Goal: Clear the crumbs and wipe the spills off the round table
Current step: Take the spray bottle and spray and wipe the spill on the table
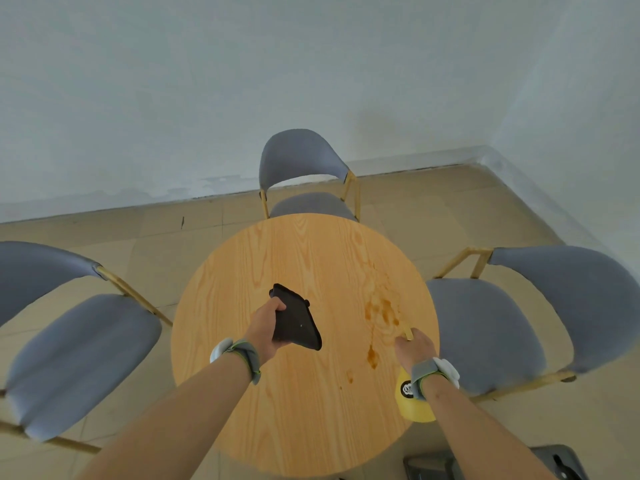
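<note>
Head view: round wooden table (263, 393) with brown spill stains (382, 311) on its right half. Left hand (266, 327) grips a black dustpan (296, 320) above table centre. Right hand (415, 348) clenches a thin wooden handle (408, 333) at the right rim; yellow brush head (412, 400) below the wrist. Three grey chairs (304, 174) surround the table.

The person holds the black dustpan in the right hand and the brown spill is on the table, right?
Not quite. The head view shows the black dustpan held in the left hand, not the right. The brown spill is indeed on the table.
</note>
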The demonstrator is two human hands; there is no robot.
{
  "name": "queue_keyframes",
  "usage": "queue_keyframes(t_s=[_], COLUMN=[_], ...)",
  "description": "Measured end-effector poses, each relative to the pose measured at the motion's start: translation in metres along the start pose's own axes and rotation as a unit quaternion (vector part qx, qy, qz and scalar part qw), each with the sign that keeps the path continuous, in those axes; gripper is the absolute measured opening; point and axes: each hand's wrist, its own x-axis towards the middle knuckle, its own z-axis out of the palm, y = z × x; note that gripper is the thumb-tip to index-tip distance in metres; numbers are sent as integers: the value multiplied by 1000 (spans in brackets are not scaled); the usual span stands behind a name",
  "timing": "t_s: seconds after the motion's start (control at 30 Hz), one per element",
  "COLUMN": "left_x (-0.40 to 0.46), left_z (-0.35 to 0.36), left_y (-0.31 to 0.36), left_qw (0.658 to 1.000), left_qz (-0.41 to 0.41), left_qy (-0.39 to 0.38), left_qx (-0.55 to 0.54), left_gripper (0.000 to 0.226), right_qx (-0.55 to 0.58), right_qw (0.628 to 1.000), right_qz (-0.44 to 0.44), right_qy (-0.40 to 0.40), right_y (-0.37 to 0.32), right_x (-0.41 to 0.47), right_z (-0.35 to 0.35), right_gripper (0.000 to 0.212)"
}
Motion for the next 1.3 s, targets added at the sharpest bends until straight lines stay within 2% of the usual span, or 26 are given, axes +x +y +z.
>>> queue_keyframes(t_s=[0.33, 0.43, 0.6, 0.73, 0.8, 0.83, 0.93, 1.0, 1.07, 1.13, 1.3], left_x=[0, -3, -8, -14, -16, -17, -19, -21, -22, -24, -34], left_z=[-30, -36, -51, -71, -85, -93, -114, -128, -143, -159, -196], left_y=[4, 6, 10, 15, 17, 19, 22, 23, 22, 21, 22], left_qw=[1000, 999, 999, 997, 996, 996, 993, 991, 988, 985, 983], left_qz=[-2, -1, 0, 6, 8, 9, 12, 15, 18, 20, 21], left_qy=[5, 14, 22, 34, 43, 48, 66, 77, 92, 106, 114], left_qx=[-27, -36, -50, -63, -74, -80, -98, -108, -119, -132, -146], left_gripper=[40, 35, 33, 40, 42, 41, 35, 32, 31, 29, 26], right_qx=[20, 34, 44, 12, 14, 14, 5, -9, -41, -72, -75], right_qw=[999, 999, 997, 996, 994, 993, 990, 985, 978, 972, 966], right_qz=[-26, -36, -61, -79, -89, -94, -111, -120, -135, -150, -160], right_qy=[16, 21, 0, -44, -67, -74, -92, -120, -155, -166, -188], right_y=[-21, -35, -63, -80, -87, -91, -99, -104, -112, -120, -134], right_x=[-2, -4, -9, -20, -27, -31, -42, -50, -63, -77, -103], right_z=[5, 4, 16, 41, 55, 61, 78, 90, 104, 120, 156], right_gripper=[58, 59, 55, 56, 40, 23, 12, 28, 14, 28, 26])
